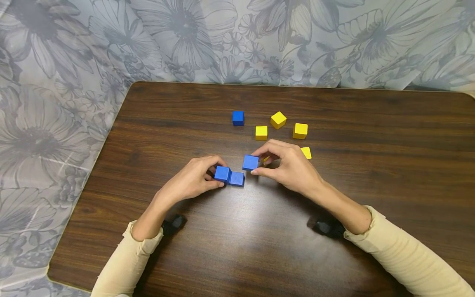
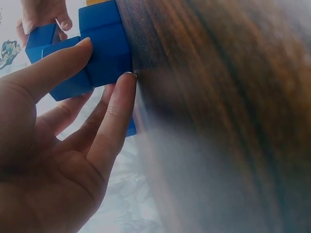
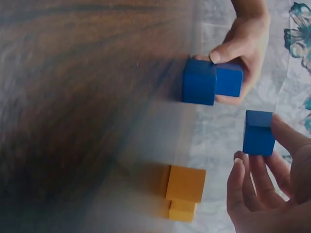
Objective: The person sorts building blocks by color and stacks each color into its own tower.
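Observation:
Two blue cubes stand side by side on the table, the right one [image 1: 237, 179] low and in plain view. A third blue cube [image 1: 222, 174] sits on top of the left one. My left hand [image 1: 194, 175] grips this stack from the left, thumb over the upper cube and a fingertip [image 2: 127, 80] at the lower cube by the tabletop. Between thumb and fingers, my right hand [image 1: 291, 167] pinches another blue cube [image 3: 259, 133]. It is held above the table, apart from the stack, to its right and slightly farther back.
One loose blue cube [image 1: 238, 118] lies toward the back of the wooden table [image 1: 167, 119]. Several yellow cubes [image 1: 261, 133] are scattered behind and beside my right hand, some partly hidden by it. Floral cloth [image 1: 185, 33] hangs behind the table's far edge.

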Demonstrator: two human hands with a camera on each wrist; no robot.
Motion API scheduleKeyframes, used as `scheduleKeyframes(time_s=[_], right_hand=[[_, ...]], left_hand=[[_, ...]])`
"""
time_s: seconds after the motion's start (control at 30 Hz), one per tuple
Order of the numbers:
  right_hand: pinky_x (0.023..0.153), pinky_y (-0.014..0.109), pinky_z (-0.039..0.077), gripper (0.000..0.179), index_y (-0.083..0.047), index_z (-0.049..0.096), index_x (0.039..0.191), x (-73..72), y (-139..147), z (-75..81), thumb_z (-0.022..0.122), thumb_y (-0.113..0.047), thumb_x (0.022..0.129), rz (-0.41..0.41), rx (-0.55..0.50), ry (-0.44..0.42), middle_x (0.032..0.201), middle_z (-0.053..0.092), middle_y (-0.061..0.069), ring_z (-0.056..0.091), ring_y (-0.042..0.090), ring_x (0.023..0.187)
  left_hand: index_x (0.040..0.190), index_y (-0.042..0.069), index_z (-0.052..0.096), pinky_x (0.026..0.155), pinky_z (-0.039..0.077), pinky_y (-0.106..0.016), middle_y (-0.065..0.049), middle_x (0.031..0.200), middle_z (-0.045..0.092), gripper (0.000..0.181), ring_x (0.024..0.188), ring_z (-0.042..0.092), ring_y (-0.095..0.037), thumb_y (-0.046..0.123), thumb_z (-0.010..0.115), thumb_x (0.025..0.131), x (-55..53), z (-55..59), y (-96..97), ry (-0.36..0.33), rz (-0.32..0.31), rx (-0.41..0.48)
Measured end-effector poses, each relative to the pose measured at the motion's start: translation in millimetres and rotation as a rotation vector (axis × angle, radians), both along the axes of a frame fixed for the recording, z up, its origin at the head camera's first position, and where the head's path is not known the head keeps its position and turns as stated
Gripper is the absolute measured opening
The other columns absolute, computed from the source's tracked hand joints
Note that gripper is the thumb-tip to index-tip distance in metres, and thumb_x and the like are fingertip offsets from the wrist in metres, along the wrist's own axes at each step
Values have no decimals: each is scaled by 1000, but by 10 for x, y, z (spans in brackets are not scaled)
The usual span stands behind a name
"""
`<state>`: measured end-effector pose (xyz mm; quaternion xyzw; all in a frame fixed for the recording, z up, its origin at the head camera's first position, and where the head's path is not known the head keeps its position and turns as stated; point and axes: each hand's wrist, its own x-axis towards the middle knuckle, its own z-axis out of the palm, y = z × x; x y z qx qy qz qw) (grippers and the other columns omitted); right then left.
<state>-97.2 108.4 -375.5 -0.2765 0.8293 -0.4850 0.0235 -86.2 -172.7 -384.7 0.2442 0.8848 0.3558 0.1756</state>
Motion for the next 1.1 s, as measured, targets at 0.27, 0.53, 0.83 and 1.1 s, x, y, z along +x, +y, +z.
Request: scheduleKeyframes(time_s=[0.27,0.53,0.83,1.1], right_hand=[[70,30,57,33,-14,72,102,43,-109,-50,89,-19,75,25,15,-6,98,68,-8,65,11,77],[69,28,57,32,-13,72,101,70,-173,-87,89,-20,75,42,39,-37,97,69,-7,66,14,79],[72,26,58,32,-11,72,100,69,-254,-91,89,-20,75,76,73,-49,96,68,-4,68,13,83],[74,26,58,30,-10,72,99,68,-303,-87,89,-19,75,88,91,-70,95,68,-4,69,13,84]], left_hand=[[112,11,64,74,58,-23,-3,103,67,33,89,66,-13,8,80,84,5,4,0,-11,4,-2],[112,11,64,74,58,-22,-2,102,67,32,89,66,-13,9,80,84,1,-3,16,-5,-6,-3],[112,11,64,73,57,-22,-2,101,67,33,88,66,-12,8,81,84,-3,9,8,-2,-9,-1],[113,10,64,72,58,-23,-2,100,67,33,88,66,-12,10,80,84,-5,18,0,13,-19,-14]])
